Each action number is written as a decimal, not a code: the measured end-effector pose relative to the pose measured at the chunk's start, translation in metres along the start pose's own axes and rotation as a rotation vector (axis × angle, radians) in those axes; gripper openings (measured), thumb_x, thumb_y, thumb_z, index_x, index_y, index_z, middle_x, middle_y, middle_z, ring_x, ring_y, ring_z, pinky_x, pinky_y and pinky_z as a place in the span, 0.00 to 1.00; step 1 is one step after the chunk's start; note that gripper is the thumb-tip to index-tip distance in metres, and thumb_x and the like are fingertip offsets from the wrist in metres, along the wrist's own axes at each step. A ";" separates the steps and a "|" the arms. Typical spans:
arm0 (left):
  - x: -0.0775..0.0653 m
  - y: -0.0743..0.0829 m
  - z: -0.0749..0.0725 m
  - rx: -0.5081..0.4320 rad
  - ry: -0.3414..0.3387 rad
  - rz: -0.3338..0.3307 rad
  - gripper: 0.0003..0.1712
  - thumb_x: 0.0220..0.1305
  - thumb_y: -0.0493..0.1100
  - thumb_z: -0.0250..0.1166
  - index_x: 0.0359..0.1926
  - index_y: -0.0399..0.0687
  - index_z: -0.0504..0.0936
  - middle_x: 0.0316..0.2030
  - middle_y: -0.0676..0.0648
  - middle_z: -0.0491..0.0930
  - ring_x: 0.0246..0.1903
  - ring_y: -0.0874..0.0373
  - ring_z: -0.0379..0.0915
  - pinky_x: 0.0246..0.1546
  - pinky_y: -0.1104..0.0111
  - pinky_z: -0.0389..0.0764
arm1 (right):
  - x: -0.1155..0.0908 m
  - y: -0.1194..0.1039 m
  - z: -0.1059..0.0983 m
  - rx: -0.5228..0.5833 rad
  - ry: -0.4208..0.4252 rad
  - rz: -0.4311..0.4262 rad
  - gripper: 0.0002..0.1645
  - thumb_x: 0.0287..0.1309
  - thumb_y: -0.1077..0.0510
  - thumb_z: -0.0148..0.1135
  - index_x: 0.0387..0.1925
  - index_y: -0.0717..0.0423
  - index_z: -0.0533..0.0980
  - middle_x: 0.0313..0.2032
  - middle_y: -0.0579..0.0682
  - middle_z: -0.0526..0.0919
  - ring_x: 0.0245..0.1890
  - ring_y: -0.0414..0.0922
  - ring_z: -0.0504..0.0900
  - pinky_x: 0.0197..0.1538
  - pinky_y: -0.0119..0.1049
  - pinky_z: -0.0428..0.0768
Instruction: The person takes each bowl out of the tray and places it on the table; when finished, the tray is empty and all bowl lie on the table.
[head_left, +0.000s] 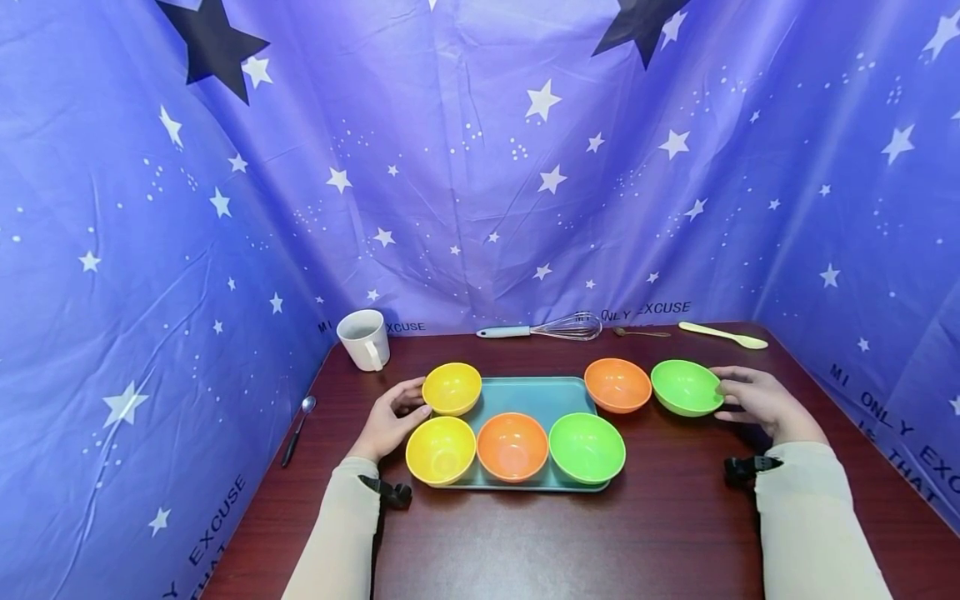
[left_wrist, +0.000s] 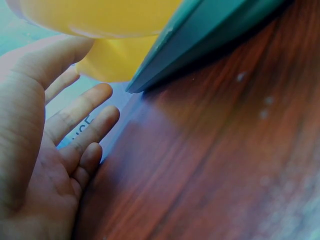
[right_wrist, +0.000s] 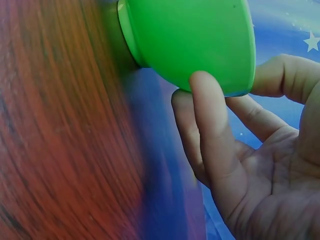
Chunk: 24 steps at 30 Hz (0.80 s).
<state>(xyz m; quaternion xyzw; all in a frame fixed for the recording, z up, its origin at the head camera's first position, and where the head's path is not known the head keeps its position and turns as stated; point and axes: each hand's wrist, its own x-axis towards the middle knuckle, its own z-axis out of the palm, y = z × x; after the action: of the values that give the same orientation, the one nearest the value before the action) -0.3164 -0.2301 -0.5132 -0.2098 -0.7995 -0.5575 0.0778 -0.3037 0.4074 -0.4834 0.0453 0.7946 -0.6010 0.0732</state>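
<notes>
My left hand [head_left: 390, 421] is at the left side of the back yellow bowl [head_left: 452, 388], thumb and index finger by its wall, the other fingers loosely extended. That bowl sits at the back left corner of a teal tray [head_left: 534, 396]. In front of it on the tray stand a yellow bowl [head_left: 441, 451], an orange bowl [head_left: 512, 447] and a green bowl [head_left: 587, 448]. My right hand [head_left: 765, 404] pinches the rim of another green bowl [right_wrist: 195, 40], with fingertips against its outer wall. Beside that one, right of the tray, is a second orange bowl [head_left: 617, 386].
A white mug [head_left: 364, 340] stands at the back left, and a dark-handled spoon [head_left: 298, 431] lies by the left edge. Along the back lie a whisk [head_left: 543, 328], a small brown spoon [head_left: 640, 332] and a pale yellow spoon [head_left: 723, 335]. Star-patterned cloth surrounds the table.
</notes>
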 end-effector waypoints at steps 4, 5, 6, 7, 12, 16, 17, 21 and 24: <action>0.001 0.000 0.000 0.000 -0.002 -0.006 0.31 0.68 0.35 0.72 0.69 0.33 0.74 0.54 0.30 0.84 0.53 0.32 0.80 0.50 0.50 0.75 | -0.001 0.000 -0.001 0.022 0.003 0.001 0.37 0.73 0.64 0.53 0.75 0.78 0.55 0.40 0.40 0.83 0.38 0.35 0.86 0.45 0.45 0.88; 0.002 -0.001 0.000 0.001 -0.002 -0.006 0.31 0.68 0.35 0.72 0.69 0.33 0.74 0.54 0.30 0.84 0.53 0.32 0.80 0.50 0.50 0.75 | -0.002 0.000 -0.001 0.025 0.007 0.000 0.37 0.73 0.64 0.53 0.75 0.78 0.55 0.39 0.40 0.83 0.38 0.35 0.86 0.45 0.46 0.88; 0.002 -0.001 0.000 0.000 -0.003 -0.005 0.31 0.68 0.34 0.72 0.69 0.33 0.74 0.54 0.30 0.84 0.53 0.32 0.80 0.50 0.50 0.75 | -0.002 0.000 -0.002 0.024 0.010 -0.001 0.37 0.73 0.64 0.53 0.75 0.79 0.55 0.39 0.40 0.83 0.38 0.35 0.86 0.45 0.46 0.88; 0.001 -0.001 0.000 -0.001 -0.003 -0.005 0.31 0.68 0.34 0.71 0.69 0.33 0.74 0.54 0.30 0.84 0.53 0.32 0.80 0.50 0.50 0.74 | -0.002 0.000 -0.002 0.020 0.013 -0.003 0.37 0.73 0.64 0.53 0.75 0.79 0.56 0.39 0.40 0.83 0.38 0.35 0.86 0.45 0.46 0.88; 0.000 -0.002 0.001 -0.002 0.000 -0.005 0.31 0.68 0.34 0.71 0.69 0.33 0.74 0.54 0.30 0.83 0.53 0.32 0.80 0.50 0.53 0.74 | -0.003 0.000 -0.002 -0.005 0.014 -0.002 0.36 0.73 0.63 0.53 0.75 0.78 0.56 0.41 0.42 0.82 0.38 0.35 0.86 0.45 0.46 0.88; 0.001 -0.003 0.001 -0.002 0.002 -0.006 0.31 0.68 0.34 0.71 0.69 0.33 0.74 0.54 0.30 0.83 0.54 0.32 0.80 0.50 0.54 0.75 | -0.002 0.000 -0.003 -0.002 0.007 0.001 0.36 0.73 0.63 0.53 0.75 0.78 0.56 0.41 0.42 0.82 0.38 0.35 0.86 0.46 0.46 0.87; 0.001 -0.003 0.001 -0.002 0.003 -0.006 0.31 0.68 0.34 0.71 0.69 0.33 0.74 0.54 0.30 0.83 0.54 0.32 0.80 0.50 0.53 0.75 | -0.002 0.000 -0.003 0.000 0.006 0.000 0.37 0.73 0.63 0.53 0.75 0.78 0.56 0.41 0.42 0.82 0.38 0.35 0.86 0.46 0.46 0.87; 0.001 -0.001 0.001 0.002 0.007 -0.001 0.30 0.68 0.33 0.71 0.69 0.33 0.75 0.54 0.30 0.84 0.53 0.32 0.81 0.50 0.53 0.75 | -0.003 0.001 -0.004 0.000 0.002 0.004 0.37 0.74 0.62 0.54 0.75 0.78 0.55 0.41 0.41 0.82 0.38 0.35 0.86 0.45 0.45 0.88; 0.000 -0.002 0.001 0.006 0.006 -0.004 0.31 0.68 0.33 0.71 0.69 0.34 0.75 0.54 0.31 0.84 0.53 0.33 0.81 0.49 0.56 0.75 | -0.002 0.002 -0.004 0.008 -0.003 0.005 0.36 0.75 0.62 0.54 0.74 0.78 0.56 0.40 0.41 0.82 0.37 0.36 0.86 0.45 0.45 0.88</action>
<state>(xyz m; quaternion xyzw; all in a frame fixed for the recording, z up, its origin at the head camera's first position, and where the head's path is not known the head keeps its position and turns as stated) -0.3168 -0.2300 -0.5148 -0.2063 -0.8012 -0.5560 0.0795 -0.3016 0.4119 -0.4836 0.0467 0.7921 -0.6039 0.0754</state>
